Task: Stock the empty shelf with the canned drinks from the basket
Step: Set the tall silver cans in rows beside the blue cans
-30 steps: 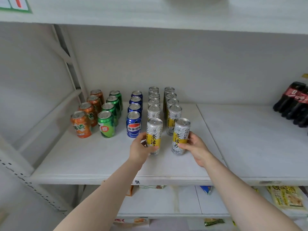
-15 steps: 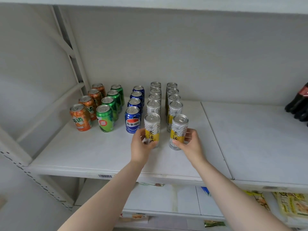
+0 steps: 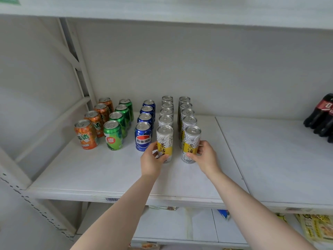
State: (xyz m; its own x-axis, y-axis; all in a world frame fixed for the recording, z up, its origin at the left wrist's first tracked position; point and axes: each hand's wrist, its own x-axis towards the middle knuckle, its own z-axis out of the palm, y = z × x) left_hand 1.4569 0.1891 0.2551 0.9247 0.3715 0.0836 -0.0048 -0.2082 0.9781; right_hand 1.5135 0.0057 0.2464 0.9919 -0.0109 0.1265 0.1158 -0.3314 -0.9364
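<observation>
On the white shelf (image 3: 93, 175) stand rows of cans: orange cans (image 3: 86, 134) at the left, green cans (image 3: 113, 135), blue cans (image 3: 143, 136), then two rows of tall silver and yellow cans. My left hand (image 3: 152, 162) grips the front can of the left silver row (image 3: 164, 139). My right hand (image 3: 206, 156) grips the front can of the right silver row (image 3: 192, 139). Both cans stand upright on the shelf. The basket is out of view.
Dark cola bottles (image 3: 322, 118) lie at the far right of the shelf. A slanted metal upright (image 3: 77, 65) rises at the back left. The shelf above (image 3: 162, 9) hangs overhead. Packets (image 3: 315, 230) lie on the lower shelf.
The two front silver cans stay in my hands on the shelf, nudged slightly back toward their rows. The view has tilted and shifted a little.
</observation>
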